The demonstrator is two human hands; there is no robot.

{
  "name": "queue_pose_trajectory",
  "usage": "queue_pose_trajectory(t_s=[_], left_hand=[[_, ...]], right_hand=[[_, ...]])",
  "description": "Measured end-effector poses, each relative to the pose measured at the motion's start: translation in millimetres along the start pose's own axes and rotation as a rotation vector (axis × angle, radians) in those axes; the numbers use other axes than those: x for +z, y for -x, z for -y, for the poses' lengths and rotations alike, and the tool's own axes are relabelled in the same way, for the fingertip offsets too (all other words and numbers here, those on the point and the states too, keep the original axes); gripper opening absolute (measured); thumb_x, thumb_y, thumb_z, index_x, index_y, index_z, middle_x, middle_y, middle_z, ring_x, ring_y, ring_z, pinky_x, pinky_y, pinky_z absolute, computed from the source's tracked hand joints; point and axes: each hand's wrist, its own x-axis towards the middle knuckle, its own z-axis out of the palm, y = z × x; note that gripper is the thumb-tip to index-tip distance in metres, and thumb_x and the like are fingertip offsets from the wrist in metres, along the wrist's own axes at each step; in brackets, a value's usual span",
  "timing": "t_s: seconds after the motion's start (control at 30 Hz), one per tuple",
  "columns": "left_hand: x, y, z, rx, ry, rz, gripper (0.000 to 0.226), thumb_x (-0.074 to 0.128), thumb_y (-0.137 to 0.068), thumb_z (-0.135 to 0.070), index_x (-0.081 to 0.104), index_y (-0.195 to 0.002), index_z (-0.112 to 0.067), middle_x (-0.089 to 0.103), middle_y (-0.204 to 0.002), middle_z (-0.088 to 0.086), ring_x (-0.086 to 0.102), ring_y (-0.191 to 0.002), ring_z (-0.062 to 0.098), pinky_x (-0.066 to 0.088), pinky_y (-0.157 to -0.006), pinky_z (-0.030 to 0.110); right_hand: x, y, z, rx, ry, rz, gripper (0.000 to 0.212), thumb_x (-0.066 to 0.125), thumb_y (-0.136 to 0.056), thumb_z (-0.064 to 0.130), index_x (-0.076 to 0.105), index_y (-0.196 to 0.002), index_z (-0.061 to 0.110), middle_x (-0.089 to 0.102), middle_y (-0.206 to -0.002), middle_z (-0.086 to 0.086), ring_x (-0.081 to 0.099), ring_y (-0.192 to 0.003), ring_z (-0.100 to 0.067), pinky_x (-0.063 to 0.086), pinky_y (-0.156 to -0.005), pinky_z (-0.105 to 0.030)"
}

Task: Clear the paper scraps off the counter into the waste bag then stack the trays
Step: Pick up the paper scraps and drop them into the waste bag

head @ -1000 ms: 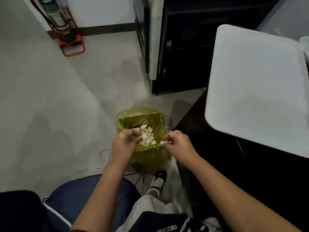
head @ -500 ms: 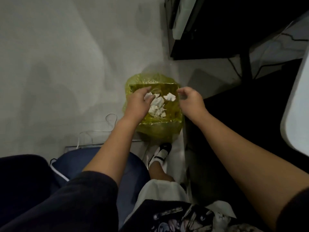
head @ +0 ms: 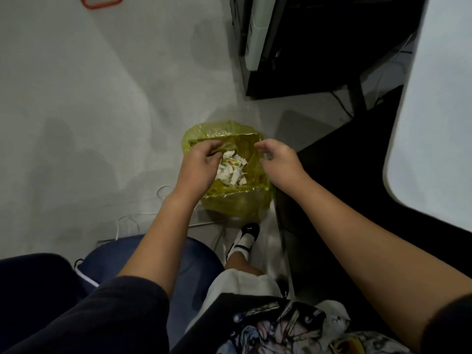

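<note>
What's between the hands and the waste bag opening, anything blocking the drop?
Nothing visible. Both the left hand and right hand hover right over the open mouth of the yellow waste bag, with paper scraps already lying inside.

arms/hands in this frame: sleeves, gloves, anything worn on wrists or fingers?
Both forearms are bare, with short dark sleeves: the left sleeve ends near the elbow, and the right sleeve only shows at the frame corner. The left hand and right hand are ungloved. No watch, bracelet or ring is visible on wrists or fingers, and there are no cables or markings.
</note>
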Motion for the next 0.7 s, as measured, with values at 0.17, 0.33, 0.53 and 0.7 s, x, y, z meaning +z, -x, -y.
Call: queue_pose_trajectory(t_s=[0.17,0.33,0.53,0.7], left_hand=[[-1,20,-24,0.091,-0.013,-0.005,0.028,0.056,-0.091,-0.01,0.063,-0.118,-0.01,0.058,-0.111,-0.004,0.052,-0.103,0.007,0.034,-0.084,0.007],[-6,43,-56,0.202,-0.011,-0.044,0.026,0.056,-0.092,-0.013,0.063,-0.117,-0.013,0.061,-0.111,-0.003,0.055,-0.103,0.009,0.047,-0.093,0.028],[-4,96,-117,0.361,0.051,-0.115,0.024,0.055,-0.093,-0.016,0.063,-0.114,-0.022,0.06,-0.109,-0.009,0.057,-0.098,-0.002,0.045,-0.083,0.009],[16,152,-179,0.538,0.119,-0.087,0.02,0.053,-0.094,-0.02,0.06,-0.108,-0.033,0.059,-0.102,-0.017,0.057,-0.094,-0.008,0.041,-0.076,0.001]], right_hand=[[-23,36,19,-0.057,-0.023,-0.01,0.041,0.047,-0.092,0.001,0.053,-0.13,0.017,0.051,-0.133,-0.002,0.05,-0.12,-0.017,0.045,-0.098,-0.027],[-51,82,26,-0.177,-0.061,-0.068,0.042,0.047,-0.092,0.003,0.053,-0.13,0.02,0.054,-0.129,-0.005,0.058,-0.107,-0.017,0.052,-0.091,-0.032],[-98,155,24,-0.284,-0.149,-0.186,0.04,0.05,-0.093,0.007,0.052,-0.13,0.021,0.054,-0.13,0.003,0.054,-0.11,-0.008,0.043,-0.09,-0.013],[-136,220,-6,-0.263,-0.337,-0.351,0.034,0.052,-0.093,0.013,0.057,-0.125,0.024,0.059,-0.119,0.012,0.056,-0.089,0.005,0.04,-0.072,0.004]])
